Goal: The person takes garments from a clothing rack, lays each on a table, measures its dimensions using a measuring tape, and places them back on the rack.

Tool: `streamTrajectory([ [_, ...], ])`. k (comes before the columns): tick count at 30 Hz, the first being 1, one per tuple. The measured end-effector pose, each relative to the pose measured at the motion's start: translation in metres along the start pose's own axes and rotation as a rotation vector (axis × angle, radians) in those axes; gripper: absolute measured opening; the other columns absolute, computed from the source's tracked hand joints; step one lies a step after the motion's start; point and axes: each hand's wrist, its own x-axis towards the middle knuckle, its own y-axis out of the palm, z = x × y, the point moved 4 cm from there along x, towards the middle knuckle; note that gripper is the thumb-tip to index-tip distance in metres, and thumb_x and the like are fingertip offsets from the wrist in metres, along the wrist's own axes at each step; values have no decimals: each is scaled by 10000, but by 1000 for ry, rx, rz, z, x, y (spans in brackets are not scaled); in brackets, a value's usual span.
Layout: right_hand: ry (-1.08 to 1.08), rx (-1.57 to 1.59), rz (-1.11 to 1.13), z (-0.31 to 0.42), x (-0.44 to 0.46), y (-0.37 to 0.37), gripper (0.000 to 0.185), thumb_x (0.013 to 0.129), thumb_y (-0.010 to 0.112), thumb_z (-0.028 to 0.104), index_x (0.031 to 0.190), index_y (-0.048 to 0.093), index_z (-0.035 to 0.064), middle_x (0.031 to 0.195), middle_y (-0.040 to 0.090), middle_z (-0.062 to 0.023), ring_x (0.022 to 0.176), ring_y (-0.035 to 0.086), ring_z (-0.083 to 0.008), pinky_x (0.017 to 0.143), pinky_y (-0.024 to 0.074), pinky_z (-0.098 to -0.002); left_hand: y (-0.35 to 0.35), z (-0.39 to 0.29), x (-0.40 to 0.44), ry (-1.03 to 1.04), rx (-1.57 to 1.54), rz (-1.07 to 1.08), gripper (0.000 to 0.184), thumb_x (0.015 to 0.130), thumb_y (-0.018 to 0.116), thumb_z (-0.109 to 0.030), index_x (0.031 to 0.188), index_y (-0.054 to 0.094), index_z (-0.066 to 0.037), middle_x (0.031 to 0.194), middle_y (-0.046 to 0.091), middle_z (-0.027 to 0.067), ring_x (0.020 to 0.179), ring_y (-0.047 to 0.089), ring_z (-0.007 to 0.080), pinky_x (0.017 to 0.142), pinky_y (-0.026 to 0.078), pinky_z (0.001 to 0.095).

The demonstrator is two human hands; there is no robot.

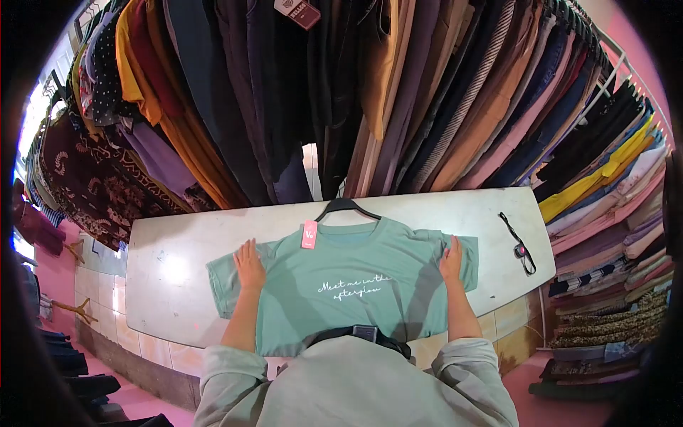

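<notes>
A green T-shirt (348, 257) with white script lettering lies spread on a white table, front side up. A black hanger (341, 205) sits in its neck, hook end toward the clothes rack. By the collar's left side hangs a pink tag (309, 235). My left hand (249, 265) rests on the shirt near the left sleeve, fingers stretched out. On the opposite side, my right hand (451, 260) lies over the right sleeve area with its fingers extended. Neither hand visibly grips the fabric. The shirt's lower edge is partly hidden by my body.
The white table (171, 292) carries a black cord with a small round device (520, 250) on its right side. Behind it, a dense row of hanging trousers (441, 107) touches the far edge. More garments hang at left (92, 171) and right (605, 285).
</notes>
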Motion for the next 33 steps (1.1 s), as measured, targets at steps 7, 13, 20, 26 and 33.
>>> streamTrajectory([
  [7,19,-329,374,27,41,28,234,770,585,131,997,561,79,965,570,-129,934,505,-321,816,403,-423,9,-1,44,-25,199,391,280,782,575,-294,1009,534,-135,969,569,65,962,505,257,918,298,467],
  [13,-137,-326,213,34,53,29,147,756,616,203,771,595,58,840,591,-109,847,517,-308,734,414,-412,0,3,38,-90,207,215,221,781,576,-309,900,565,-123,916,580,44,925,508,251,825,333,436],
  [20,-351,-391,33,11,61,12,208,812,540,270,796,595,70,863,565,-87,889,500,-256,772,410,-407,5,5,47,133,204,356,273,784,565,-369,849,547,-104,762,603,87,780,562,295,765,416,427],
  [26,-141,-604,170,-38,89,-10,256,836,527,260,706,535,39,694,585,-114,703,568,-270,641,447,-393,-5,34,45,-105,83,324,316,776,588,-377,772,525,-67,726,607,128,683,575,332,597,454,408],
  [33,-331,-362,19,18,75,9,236,760,610,260,823,548,41,841,571,-120,826,514,-295,737,399,-409,-9,-5,55,45,79,190,277,716,645,-323,791,560,-70,828,588,62,838,543,260,752,411,381],
])
